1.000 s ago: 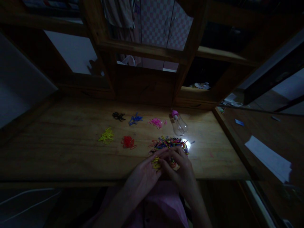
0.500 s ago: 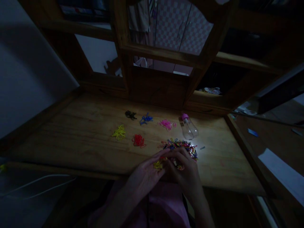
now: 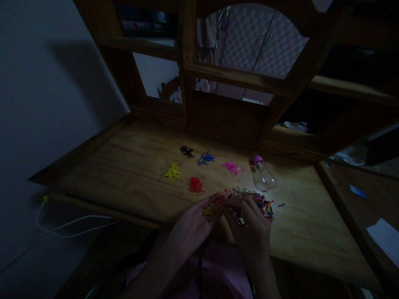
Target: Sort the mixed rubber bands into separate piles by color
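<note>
My left hand (image 3: 193, 224) is cupped palm up, with a small bunch of yellow loop-shaped clips (image 3: 210, 211) lying in it. The fingertips of my right hand (image 3: 251, 224) pinch a small red clip (image 3: 220, 202) against the left fingertips. Beneath and beyond my right hand lies a mixed heap of many-coloured clips (image 3: 263, 207), partly hidden by the fingers. Sorted by colour, separate piles sit farther back: yellow (image 3: 172, 172), red (image 3: 195, 185), black (image 3: 187, 152), blue (image 3: 206, 158) and pink (image 3: 232, 167).
A clear bulb-shaped bottle with a pink cap (image 3: 257, 159) lies behind the mixed heap. One loose clip (image 3: 281, 204) is to the heap's right. Wooden shelving (image 3: 227, 120) rises along the back of the desk (image 3: 124, 166). A white cable (image 3: 77, 218) hangs at the front left.
The view has swung left, so the desk and everything on it appear shifted right. My right fingers have drawn slightly off the left palm, with the red clip at their tips.
</note>
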`<state>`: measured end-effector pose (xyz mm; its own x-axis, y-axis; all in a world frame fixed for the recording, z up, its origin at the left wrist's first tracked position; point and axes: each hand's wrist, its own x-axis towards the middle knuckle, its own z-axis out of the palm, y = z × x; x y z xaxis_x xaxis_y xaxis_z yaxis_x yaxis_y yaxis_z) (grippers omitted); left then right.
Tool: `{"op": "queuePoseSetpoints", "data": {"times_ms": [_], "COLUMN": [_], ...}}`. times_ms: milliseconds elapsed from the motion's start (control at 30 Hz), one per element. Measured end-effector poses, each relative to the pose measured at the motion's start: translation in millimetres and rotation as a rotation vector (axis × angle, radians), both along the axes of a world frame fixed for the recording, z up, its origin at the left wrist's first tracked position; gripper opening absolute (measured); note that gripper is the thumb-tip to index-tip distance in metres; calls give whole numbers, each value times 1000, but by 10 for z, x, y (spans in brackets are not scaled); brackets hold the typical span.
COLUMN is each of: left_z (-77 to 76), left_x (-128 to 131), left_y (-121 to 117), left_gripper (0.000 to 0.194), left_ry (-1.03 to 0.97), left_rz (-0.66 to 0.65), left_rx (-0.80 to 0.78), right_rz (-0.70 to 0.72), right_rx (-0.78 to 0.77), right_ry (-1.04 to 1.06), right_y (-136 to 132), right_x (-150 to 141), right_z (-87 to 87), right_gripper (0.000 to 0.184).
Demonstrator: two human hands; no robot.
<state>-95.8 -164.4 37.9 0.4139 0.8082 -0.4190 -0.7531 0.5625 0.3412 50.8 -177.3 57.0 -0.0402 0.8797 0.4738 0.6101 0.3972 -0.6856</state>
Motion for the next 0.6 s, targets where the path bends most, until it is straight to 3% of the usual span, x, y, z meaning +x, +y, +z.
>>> {"op": "queuePoseSetpoints", "data": {"times_ms": [133,233,433,600], "left_z": [81,118,91,-16], "left_x": [-403,-658,-785,-812], "left_y": [228,445,715,761], "left_gripper": [44,36,37,35], "left_ry": [514,764,1024,1177], "left_rz": [322,485,567,586], "left_rx": [186,288,414,490], "right_rz": [-36,4,38,-1], "right_rx": [-135,-210,-207,-198], "right_ry": [-46,-110,-114,-87], "right_y": [162,288,315,219], "right_x": [-124,-285,-504,-341], "right_z": [-161,-316,-383,-301], "right_gripper": [7,12,28,23]}}
